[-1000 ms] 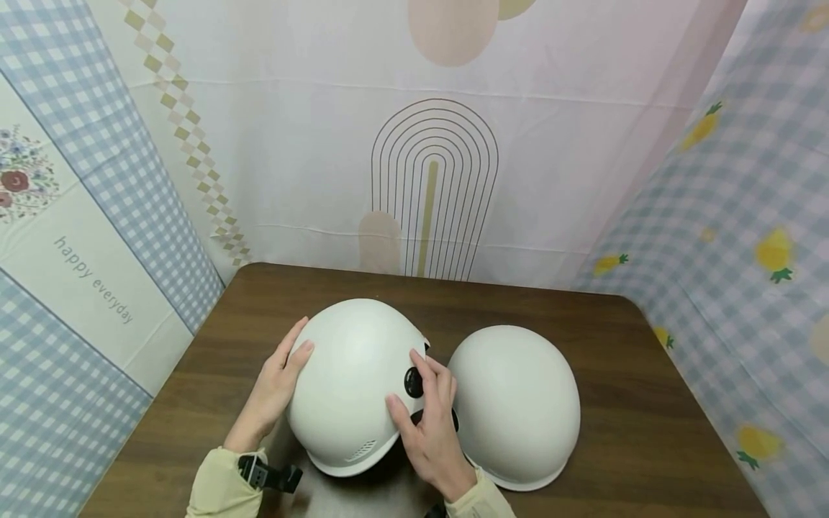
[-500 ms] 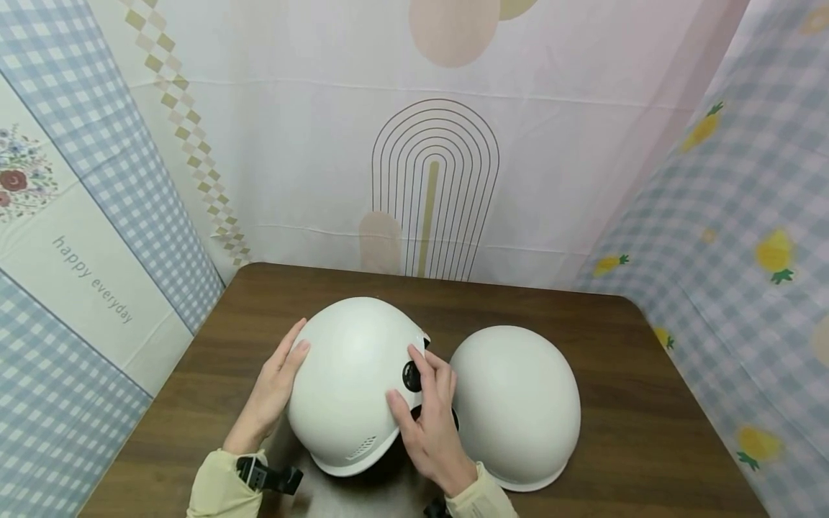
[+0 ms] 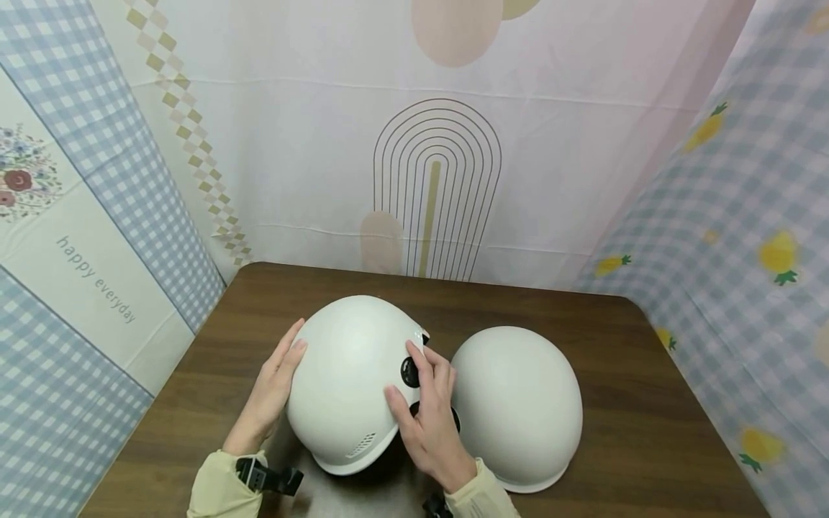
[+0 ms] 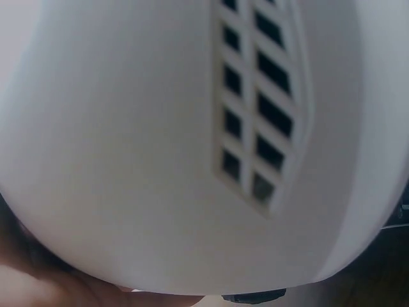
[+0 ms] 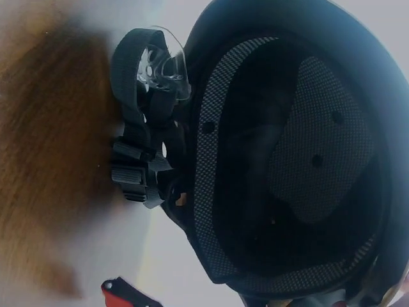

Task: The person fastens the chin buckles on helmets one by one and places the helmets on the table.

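Observation:
A white helmet (image 3: 350, 374) with a black round knob (image 3: 410, 373) and slotted side vents (image 4: 255, 96) is held between both hands, tilted. My left hand (image 3: 268, 388) holds its left side, thumb on the shell. My right hand (image 3: 430, 424) grips the right edge, with index finger and thumb on the shell around the knob; its other fingers are partly hidden. In the right wrist view I see the black lining (image 5: 255, 160) inside a helmet, a black chin strap (image 5: 131, 128) with a buckle and a clear plastic piece (image 5: 163, 70).
A second white helmet (image 3: 518, 403) sits dome-up on the brown wooden table (image 3: 641, 432), close beside my right hand. Patterned cloths (image 3: 304, 165) hang behind and along both sides of the table. A red and black object (image 5: 121, 295) shows at the bottom of the right wrist view.
The held helmet has turned slightly, its knob shifting a little up and left. Both hands have kept their hold, and the second helmet stays in place.

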`<action>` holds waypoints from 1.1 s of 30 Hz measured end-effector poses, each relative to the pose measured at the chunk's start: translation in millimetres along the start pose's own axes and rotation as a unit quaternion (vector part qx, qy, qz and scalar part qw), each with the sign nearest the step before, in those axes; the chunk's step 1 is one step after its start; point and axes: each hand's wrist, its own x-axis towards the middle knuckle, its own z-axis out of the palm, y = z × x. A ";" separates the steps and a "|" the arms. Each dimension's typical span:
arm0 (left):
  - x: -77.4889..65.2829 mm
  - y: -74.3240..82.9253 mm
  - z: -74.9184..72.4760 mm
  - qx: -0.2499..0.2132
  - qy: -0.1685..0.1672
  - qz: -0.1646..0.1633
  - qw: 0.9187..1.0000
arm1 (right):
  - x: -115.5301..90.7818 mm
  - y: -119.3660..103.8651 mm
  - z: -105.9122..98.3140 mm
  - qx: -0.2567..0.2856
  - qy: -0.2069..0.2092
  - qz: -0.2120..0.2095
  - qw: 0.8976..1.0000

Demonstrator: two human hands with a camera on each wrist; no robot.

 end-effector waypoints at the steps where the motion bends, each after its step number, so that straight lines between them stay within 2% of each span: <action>1: 0.1 -0.1 -0.1 -0.002 0.000 -0.001 1.000 | 0.4 0.0 0.1 -0.001 0.001 -0.003 1.000; 9: 0.5 -0.6 -0.4 -0.010 0.000 -0.004 1.000 | 2.9 -0.7 0.0 -0.005 0.011 -0.017 1.000; 22: -1.8 -1.6 -2.1 -0.022 -0.003 -0.008 1.000 | 7.4 -2.5 0.3 -0.002 -0.016 -0.001 1.000; 33: 0.5 -1.7 -0.3 -0.023 -0.003 -0.010 1.000 | 9.2 -2.0 0.0 -0.019 -0.003 -0.008 1.000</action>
